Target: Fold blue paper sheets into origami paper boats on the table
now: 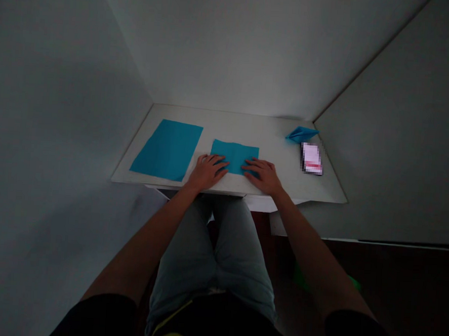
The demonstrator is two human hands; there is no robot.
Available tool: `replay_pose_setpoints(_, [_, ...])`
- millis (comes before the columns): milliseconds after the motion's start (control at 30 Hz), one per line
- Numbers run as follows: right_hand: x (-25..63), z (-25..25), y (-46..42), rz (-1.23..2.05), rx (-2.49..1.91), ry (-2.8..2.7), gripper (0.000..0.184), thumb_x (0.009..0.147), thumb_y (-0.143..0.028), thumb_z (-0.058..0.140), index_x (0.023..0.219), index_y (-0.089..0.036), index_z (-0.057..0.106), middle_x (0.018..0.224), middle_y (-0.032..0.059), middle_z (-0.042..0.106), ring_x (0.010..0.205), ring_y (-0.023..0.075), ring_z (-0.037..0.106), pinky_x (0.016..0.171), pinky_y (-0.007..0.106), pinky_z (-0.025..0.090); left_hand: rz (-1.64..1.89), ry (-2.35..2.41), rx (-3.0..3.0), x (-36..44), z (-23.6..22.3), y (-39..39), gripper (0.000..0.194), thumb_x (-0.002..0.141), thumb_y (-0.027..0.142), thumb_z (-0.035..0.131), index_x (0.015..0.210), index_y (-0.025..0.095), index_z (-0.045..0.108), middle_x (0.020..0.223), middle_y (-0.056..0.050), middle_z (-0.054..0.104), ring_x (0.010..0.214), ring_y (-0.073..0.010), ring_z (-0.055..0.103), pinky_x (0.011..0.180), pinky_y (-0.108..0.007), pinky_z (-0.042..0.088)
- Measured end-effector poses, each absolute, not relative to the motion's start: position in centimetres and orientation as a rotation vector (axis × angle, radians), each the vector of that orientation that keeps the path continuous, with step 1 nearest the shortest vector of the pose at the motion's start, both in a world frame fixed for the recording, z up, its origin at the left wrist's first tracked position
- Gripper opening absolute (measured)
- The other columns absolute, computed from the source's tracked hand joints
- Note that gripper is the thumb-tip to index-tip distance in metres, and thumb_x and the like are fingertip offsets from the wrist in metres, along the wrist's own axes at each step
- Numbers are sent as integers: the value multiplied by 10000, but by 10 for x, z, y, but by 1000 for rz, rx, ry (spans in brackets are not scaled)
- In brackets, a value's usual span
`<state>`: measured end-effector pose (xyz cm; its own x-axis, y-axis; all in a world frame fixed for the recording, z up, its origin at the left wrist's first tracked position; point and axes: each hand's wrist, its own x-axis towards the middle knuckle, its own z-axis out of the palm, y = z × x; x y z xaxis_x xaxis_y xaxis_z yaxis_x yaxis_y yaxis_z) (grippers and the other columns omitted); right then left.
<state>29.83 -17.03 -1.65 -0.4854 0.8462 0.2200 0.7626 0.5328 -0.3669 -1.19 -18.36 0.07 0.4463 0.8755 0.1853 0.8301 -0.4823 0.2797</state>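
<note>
A small rectangle of blue paper (pixel 234 152) lies flat on the white desk in front of me, its far edge slightly wavy. My left hand (pixel 206 172) rests on its left side, palm down with the fingers stretched and spread. On the right side of the same paper lies my right hand (pixel 262 175), also flat, fingers apart. Part of the paper's near corners is hidden under the hands. Left of my left hand is a larger blue sheet (pixel 168 149), lying flat.
At the back right of the desk (pixel 246 124) sits a folded blue paper shape (pixel 301 134) with pointed ends. Just nearer to me lies a phone (pixel 312 158) with its blurred screen lit. Walls (pixel 235 52) enclose the desk at the back and both sides.
</note>
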Motion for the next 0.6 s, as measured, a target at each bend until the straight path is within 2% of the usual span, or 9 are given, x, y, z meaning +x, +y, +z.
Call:
replay_pose_setpoints(100, [296, -11, -173, 363, -1208, -2444, 353, 1146, -522, 637, 1405, -359, 813, 1573, 38, 736, 1503, 336, 653, 1245, 608, 434, 469, 1630, 2459, -11, 2, -183, 444, 1169, 454, 495, 1525, 324, 725, 1732, -53, 606, 1673, -330, 468, 1415, -657, 257])
replay_pose_setpoints(267, [295, -10, -178, 339, -1083, -2523, 519, 1026, -592, 808, 1476, -338, 772, 1609, 68, 708, 1466, 362, 674, 1205, 570, 456, 424, 1767, 2392, -4, 0, -182, 561, 1141, 328, 447, 1671, 206, 587, 1828, -134, 466, 1737, -310, 387, 1453, -592, 232])
replay_pose_setpoints(333, [295, -12, -178, 308, -1087, -2534, 599, 1008, -625, 821, 1525, -333, 739, 1631, 81, 689, 1469, 375, 666, 1198, 571, 459, 419, 1831, 2359, 1, -3, -181, 612, 1146, 375, 452, 1702, 137, 539, 1857, -183, 395, 1767, -341, 320, 1463, -580, 211])
replay_pose_setpoints(400, [295, -14, -178, 267, -1105, -2511, 664, 1006, -653, 818, 1566, -314, 707, 1650, 100, 671, 1470, 382, 659, 1196, 569, 462, 432, 1890, 2313, 4, -6, -180, 697, 1146, 494, 484, 1720, 99, 504, 1868, -218, 350, 1782, -382, 269, 1457, -585, 223])
replay_pose_setpoints(500, [295, -17, -177, 227, -1115, -2460, 625, 1040, -651, 783, 1550, -297, 710, 1630, 101, 687, 1452, 368, 668, 1180, 550, 474, 440, 1906, 2279, 6, -8, -179, 787, 1127, 600, 527, 1734, 101, 480, 1878, -237, 317, 1788, -402, 242, 1442, -593, 258])
replay_pose_setpoints(600, [296, -18, -177, 220, -1120, -2425, 508, 1080, -618, 739, 1472, -295, 753, 1561, 89, 739, 1399, 351, 700, 1138, 536, 494, 439, 1889, 2291, 5, -6, -180, 727, 1130, 584, 535, 1715, 152, 520, 1877, -221, 335, 1777, -401, 270, 1423, -606, 288])
